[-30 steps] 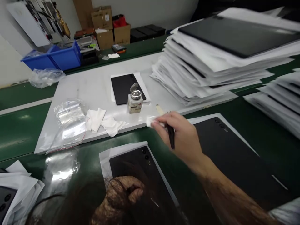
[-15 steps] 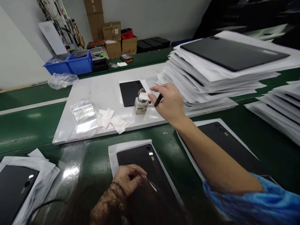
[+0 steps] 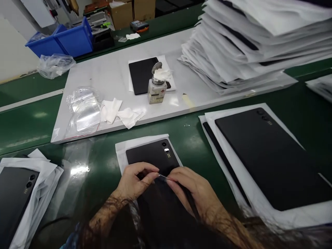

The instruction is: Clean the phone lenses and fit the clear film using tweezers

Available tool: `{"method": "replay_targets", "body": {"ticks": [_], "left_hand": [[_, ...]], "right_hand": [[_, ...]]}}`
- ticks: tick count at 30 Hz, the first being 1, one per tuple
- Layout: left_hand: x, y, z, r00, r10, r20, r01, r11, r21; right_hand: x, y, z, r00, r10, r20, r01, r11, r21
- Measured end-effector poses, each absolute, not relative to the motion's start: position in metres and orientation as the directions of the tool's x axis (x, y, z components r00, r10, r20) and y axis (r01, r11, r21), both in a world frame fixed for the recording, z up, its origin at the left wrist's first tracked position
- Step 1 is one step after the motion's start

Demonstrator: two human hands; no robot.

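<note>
My left hand [image 3: 136,180] pinches one end of a thin clear strip [image 3: 163,177] between thumb and fingertips. The strip's other end is between the thumb and forefinger of my right hand [image 3: 195,185]. Both hands hover over a dark tablet [image 3: 145,152], back side up on a white sheet [image 3: 121,148], its cameras at the upper right corner. Hair and my hands cover the tablet's lower part. Beyond it, on a white board [image 3: 103,72], stands a square bottle [image 3: 157,92] with its metal lid up and a white wipe [image 3: 163,74] at its mouth.
Crumpled wipes [image 3: 111,110] and clear plastic bags [image 3: 85,110] lie on the board's left. Behind the bottle is another tablet [image 3: 141,76]. More tablets lie right [image 3: 269,155] and left [image 3: 15,193]. A tall stack of sheets [image 3: 233,52] rises back right; blue bins [image 3: 72,38] stand back left.
My right hand has come back from beside the bottle to meet my left hand over the tablet. The black stick-like thing it held no longer shows. The view has tilted down.
</note>
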State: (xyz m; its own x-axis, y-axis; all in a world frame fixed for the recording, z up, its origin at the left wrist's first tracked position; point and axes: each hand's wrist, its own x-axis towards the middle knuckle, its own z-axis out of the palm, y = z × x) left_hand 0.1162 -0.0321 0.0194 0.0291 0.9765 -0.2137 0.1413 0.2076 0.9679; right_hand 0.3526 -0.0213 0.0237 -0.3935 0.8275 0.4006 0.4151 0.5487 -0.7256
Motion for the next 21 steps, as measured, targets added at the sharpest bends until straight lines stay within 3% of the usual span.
{"method": "replay_targets", "body": {"ticks": [4, 11, 21], "left_hand": [[0.116, -0.032, 0.023, 0.048, 0.983, -0.178, 0.149, 0.169, 0.974], [0.115, -0.032, 0.030, 0.075, 0.990, -0.118, 0.129, 0.108, 0.986], [0.115, -0.034, 0.031, 0.080, 0.977, -0.200, 0.158, 0.186, 0.970]], "right_hand": [[0.353, -0.022, 0.026, -0.346, 0.829, 0.441, 0.398, 0.555, -0.731], [0.354, -0.026, 0.025, -0.333, 0.884, 0.328, 0.362, 0.441, -0.821], [0.369, -0.034, 0.005, -0.245, 0.918, 0.311, 0.317, 0.379, -0.869]]}}
